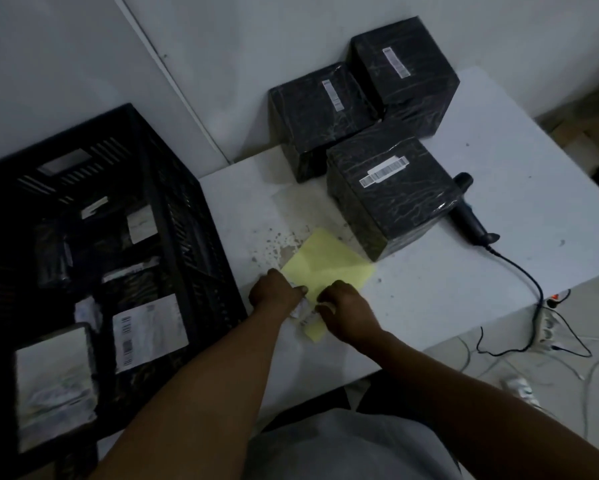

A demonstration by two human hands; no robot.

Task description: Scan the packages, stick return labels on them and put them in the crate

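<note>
Both hands, left hand (278, 289) and right hand (343, 306), pinch a white return label (303, 311) off the yellow backing sheet (329, 265) (peeling, evidently) for the nearest black film-wrapped package (391, 202).

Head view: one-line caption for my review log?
Both hands peel a label from yellow backing sheet; three black packages wait.

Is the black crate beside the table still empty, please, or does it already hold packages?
Not empty: the crate already holds several dark packages with white labels showing.
</note>
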